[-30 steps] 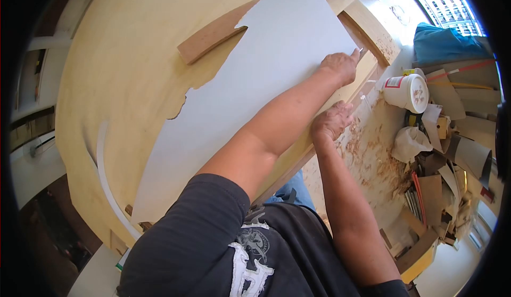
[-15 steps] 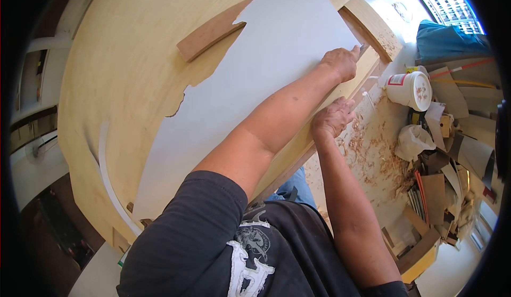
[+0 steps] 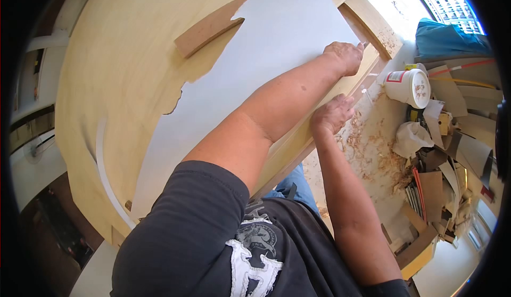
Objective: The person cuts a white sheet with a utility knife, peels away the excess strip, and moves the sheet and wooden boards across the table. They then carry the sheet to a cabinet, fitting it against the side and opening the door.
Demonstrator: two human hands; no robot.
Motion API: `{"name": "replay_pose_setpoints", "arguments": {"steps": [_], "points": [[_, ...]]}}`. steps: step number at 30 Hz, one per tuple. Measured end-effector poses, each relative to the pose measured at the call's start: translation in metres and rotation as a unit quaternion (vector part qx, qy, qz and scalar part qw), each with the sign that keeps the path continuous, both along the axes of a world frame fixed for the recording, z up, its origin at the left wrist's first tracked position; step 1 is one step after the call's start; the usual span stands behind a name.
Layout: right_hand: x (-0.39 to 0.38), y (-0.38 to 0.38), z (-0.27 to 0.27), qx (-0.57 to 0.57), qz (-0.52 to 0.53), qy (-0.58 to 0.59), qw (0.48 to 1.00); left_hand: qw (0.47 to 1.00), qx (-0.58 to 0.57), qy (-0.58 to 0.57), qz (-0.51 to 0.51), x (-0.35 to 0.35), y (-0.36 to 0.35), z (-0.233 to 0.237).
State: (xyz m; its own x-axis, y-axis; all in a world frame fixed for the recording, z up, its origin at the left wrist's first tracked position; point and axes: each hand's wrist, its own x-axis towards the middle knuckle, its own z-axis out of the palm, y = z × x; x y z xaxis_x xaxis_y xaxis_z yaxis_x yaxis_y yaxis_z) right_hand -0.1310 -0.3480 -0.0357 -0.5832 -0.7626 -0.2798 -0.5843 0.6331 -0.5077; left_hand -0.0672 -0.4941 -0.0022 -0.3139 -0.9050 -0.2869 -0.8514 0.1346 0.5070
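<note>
A white sheet, ragged along its left edge, lies across a large pale wooden surface. Along the sheet's right edge, my left hand is closed with its knuckles up. A small thing seems to poke out at its fingertips, too small to name. Lower down, my right hand grips the outer edge of a long wooden board, its fingers bent over the rim. Partly covered by the sheet is a curved wooden piece.
A narrow white strip curls at the left. Wood shavings litter the floor on the right, near a white bucket, a white bag and piled offcuts. Another wooden piece lies at the upper right.
My left hand has shifted slightly right and its forefinger, stretched out before, is now curled in. My right hand stays on the board's edge. The view has tilted a little.
</note>
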Motion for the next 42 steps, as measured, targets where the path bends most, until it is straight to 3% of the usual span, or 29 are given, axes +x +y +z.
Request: {"name": "replay_pose_setpoints", "arguments": {"steps": [12, 18, 23, 30, 42], "points": [[-0.002, 0.001, -0.010, 0.002, -0.002, 0.011, 1.000, 0.999, -0.002, -0.012, -0.052, 0.033, 0.070, 0.006], [-0.001, 0.001, -0.010, 0.001, 0.002, 0.023, 1.000, 0.996, 0.000, 0.061, 0.064, 0.016, 0.038, -0.003], [-0.003, 0.002, -0.009, -0.008, 0.023, 0.009, 1.000, 0.996, 0.003, 0.068, 0.055, 0.005, 0.007, -0.008], [0.000, 0.002, -0.005, -0.003, -0.001, -0.005, 1.000, 0.996, 0.046, 0.053, 0.052, 0.004, 0.008, 0.002], [-0.002, 0.002, -0.013, -0.015, -0.001, 0.018, 1.000, 0.999, 0.020, 0.025, 0.009, 0.008, 0.009, 0.003]]}}
